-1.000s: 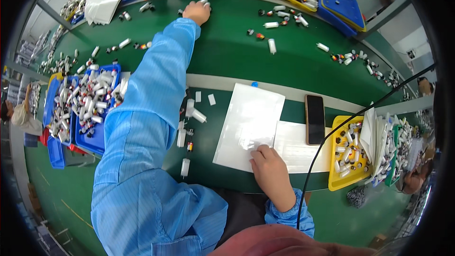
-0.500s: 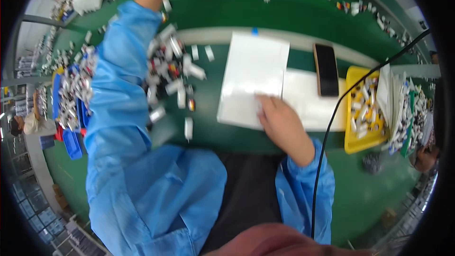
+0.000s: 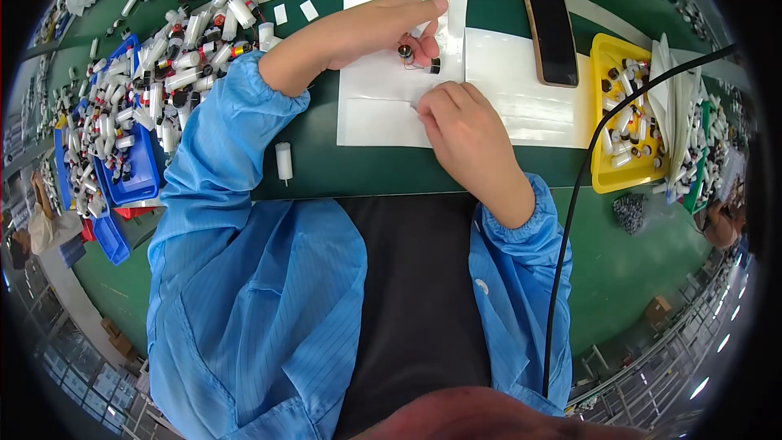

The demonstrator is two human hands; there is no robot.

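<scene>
My left hand (image 3: 375,33) hangs over a glossy white sheet (image 3: 379,126), its fingers curled round small cylindrical parts (image 3: 434,66) with black ends and thin wires. The palm hides how many there are. Just below and to the right, my right hand (image 3: 463,124) rests at the sheet's right edge. Its thumb and fingers are pinched together, and what they hold, if anything, is hidden. A crease or film edge runs across the sheet towards those fingertips. Left of the sheet, a single white cylinder (image 3: 283,161) lies near the table edge.
A heap of white cylinders (image 3: 191,57) and blue trays (image 3: 134,175) lie left. Two small white pieces (image 3: 308,10) lie beyond my left forearm. Right are another white sheet (image 3: 525,102), a phone (image 3: 551,33) and a yellow tray (image 3: 601,171) of parts, with a black cable (image 3: 574,195) crossing in front.
My left hand has come back from the far left, over the white sheet, with small parts in it. My right hand stays at the sheet. The whole view has shifted.
</scene>
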